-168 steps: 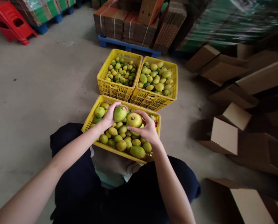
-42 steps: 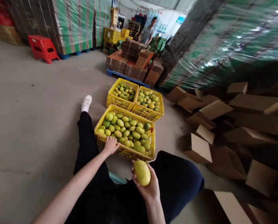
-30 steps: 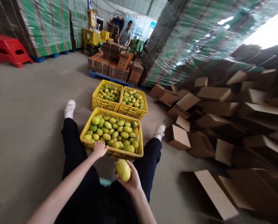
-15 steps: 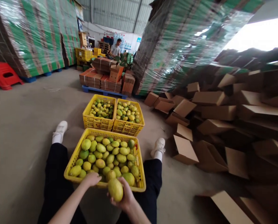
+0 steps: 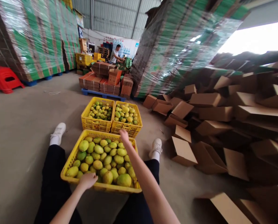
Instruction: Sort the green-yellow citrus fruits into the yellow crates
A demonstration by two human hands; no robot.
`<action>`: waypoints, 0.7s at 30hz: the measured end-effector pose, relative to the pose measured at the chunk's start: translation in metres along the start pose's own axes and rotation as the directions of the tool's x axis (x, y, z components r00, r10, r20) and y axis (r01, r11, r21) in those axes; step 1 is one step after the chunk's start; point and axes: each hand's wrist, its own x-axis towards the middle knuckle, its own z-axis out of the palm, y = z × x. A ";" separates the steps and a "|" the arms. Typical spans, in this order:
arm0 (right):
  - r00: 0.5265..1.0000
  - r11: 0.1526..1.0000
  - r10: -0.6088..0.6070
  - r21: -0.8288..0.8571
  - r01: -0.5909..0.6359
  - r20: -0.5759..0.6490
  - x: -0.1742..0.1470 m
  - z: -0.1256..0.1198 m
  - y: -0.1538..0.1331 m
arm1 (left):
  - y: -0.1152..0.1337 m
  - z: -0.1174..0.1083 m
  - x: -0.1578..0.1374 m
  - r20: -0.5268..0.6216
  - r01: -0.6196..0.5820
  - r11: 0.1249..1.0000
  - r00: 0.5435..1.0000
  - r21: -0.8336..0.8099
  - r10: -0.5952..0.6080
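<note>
Fruit: green-yellow, piled in the near yellow crate [image 5: 71, 158], which sits on the floor between your outstretched legs; one large piece [image 5: 124, 180] lies against the near rim.
Far crates: two more yellow crates touch the near one's far side, the left crate [image 5: 95, 124] and the right crate [image 5: 127, 128], both filled with the same fruit.
Left hand [image 5: 87, 180]: fingers curled over the near rim of the near crate, gripping the rim and no fruit.
Right hand [image 5: 124, 136]: arm stretched across the pile, hand at the far rim, just short of the right crate. You see only its back, so you cannot tell whether it is open or closed on anything.
Step in hand (judgement): a reach over the load toward the right crate, with the near crate braced.
Next move calls for: a low forearm clear of the top layer, and a steady left grip so the crate does not slide.
Surroundings: loose cardboard boxes [image 5: 183, 152] heaped to your right; another person [image 5: 115, 55] works well apart at the back.
</note>
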 end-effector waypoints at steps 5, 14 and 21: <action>0.973 0.954 0.138 -0.290 -0.081 0.184 -0.133 0.016 0.100 | -0.003 -0.002 -0.002 -0.024 -0.027 0.999 0.999 -0.032 0.026; 0.907 0.904 0.084 -0.414 0.104 0.412 -0.198 0.000 0.147 | -0.020 0.001 -0.019 -0.112 -0.100 0.994 0.989 -0.050 0.094; 0.945 0.769 0.180 -0.638 0.037 0.273 -0.198 0.004 0.140 | -0.068 -0.050 -0.001 -0.225 -0.017 0.998 0.974 0.063 0.030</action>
